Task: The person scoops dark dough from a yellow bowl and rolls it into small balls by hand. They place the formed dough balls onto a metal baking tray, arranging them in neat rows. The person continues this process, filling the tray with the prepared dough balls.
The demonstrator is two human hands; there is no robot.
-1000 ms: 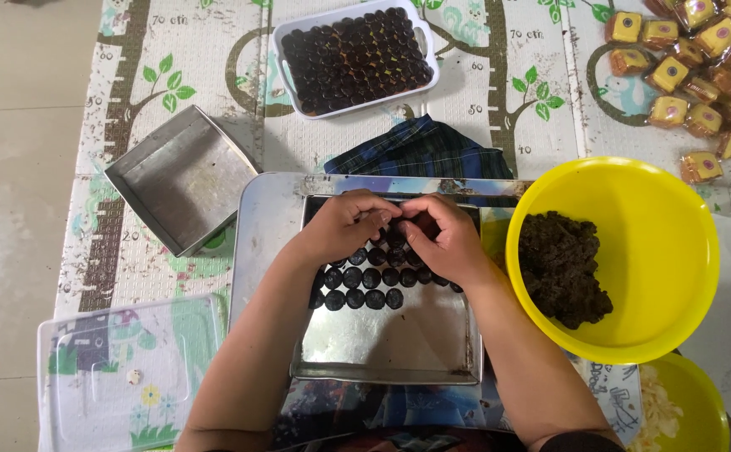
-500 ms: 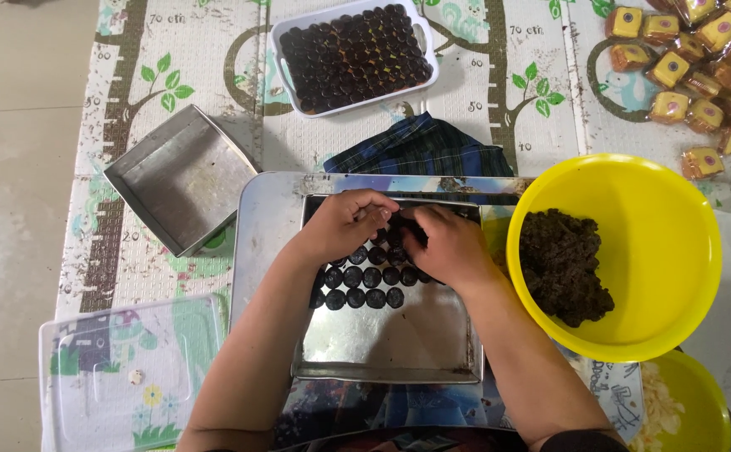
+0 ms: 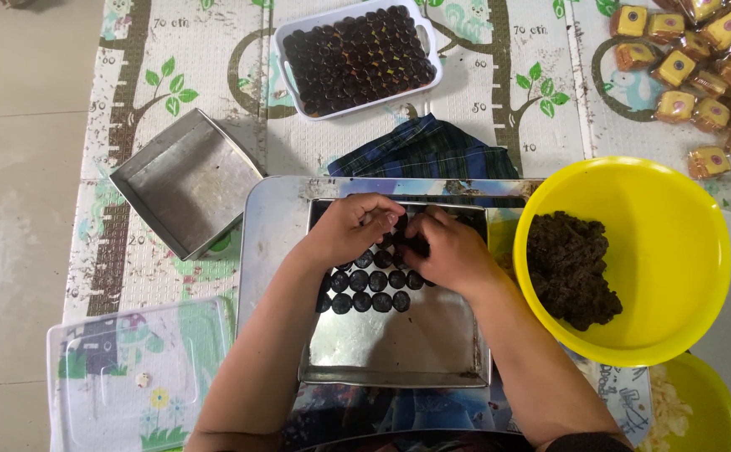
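Observation:
My left hand [image 3: 350,228] and my right hand [image 3: 449,249] meet over the far half of a metal tray [image 3: 399,347], fingertips together on a dark lump [image 3: 411,243] of paste. Rows of small dark round balls [image 3: 370,291] lie in the tray just below my hands. Some balls are hidden under my palms. A yellow bowl [image 3: 675,251] at my right holds a mound of dark paste [image 3: 568,268].
A white tray [image 3: 286,63] full of dark balls stands at the far side. An empty metal tray [image 3: 185,180] lies at the far left, a clear plastic lid [image 3: 131,377] at the near left. Wrapped square cakes [image 3: 700,50] pile up far right. A blue checked cloth [image 3: 420,151] lies beyond my tray.
My hands stay over the same spot; the fingers have shifted slightly while working the dark lump. Nothing else has moved.

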